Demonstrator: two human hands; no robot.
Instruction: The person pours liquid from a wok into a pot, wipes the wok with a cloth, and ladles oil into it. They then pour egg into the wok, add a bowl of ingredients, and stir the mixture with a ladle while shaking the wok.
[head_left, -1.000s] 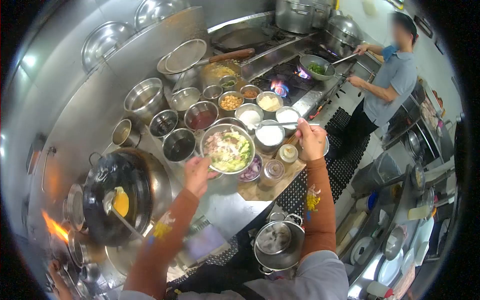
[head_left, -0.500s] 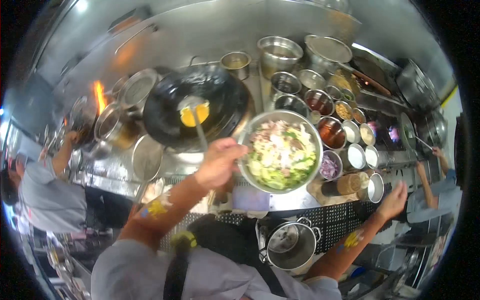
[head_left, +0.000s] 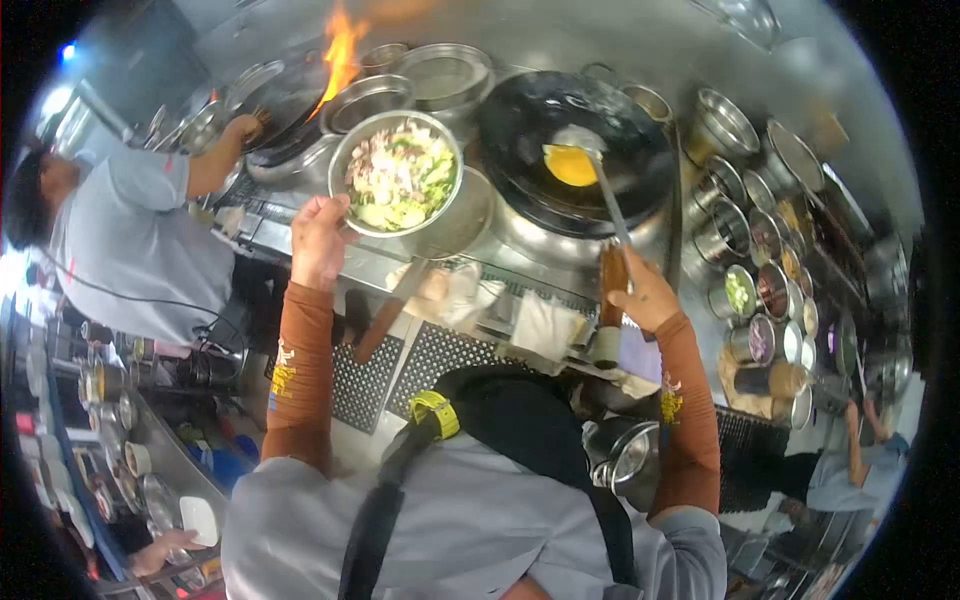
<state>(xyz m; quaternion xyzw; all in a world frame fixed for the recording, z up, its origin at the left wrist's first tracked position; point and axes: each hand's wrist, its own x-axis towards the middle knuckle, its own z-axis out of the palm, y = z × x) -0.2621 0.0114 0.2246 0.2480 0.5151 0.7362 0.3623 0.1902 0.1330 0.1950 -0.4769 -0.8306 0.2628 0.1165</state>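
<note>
A metal bowl of chopped greens and pale pieces (head_left: pixel 400 172) is held at its lower left rim by my left hand (head_left: pixel 320 240), its fingers closed on the rim. My right hand (head_left: pixel 643 290) grips the handle of a metal ladle (head_left: pixel 610 195). The ladle's head rests inside the large black wok (head_left: pixel 520 125), beside a pool of yellow egg (head_left: pixel 571 165). The bowl is to the left of the wok, above a round strainer (head_left: pixel 460 215).
At the left a co-worker (head_left: pixel 140 240) stands by another wok with a tall flame (head_left: pixel 343 50). Metal containers (head_left: pixel 722 120) and small ingredient pots (head_left: pixel 740 292) line the right side. Another person (head_left: pixel 850 480) is at the far right.
The view has turned, and my left hand has carried the bowl to the left of the wok. My right hand, empty and apart before, has taken hold of the ladle.
</note>
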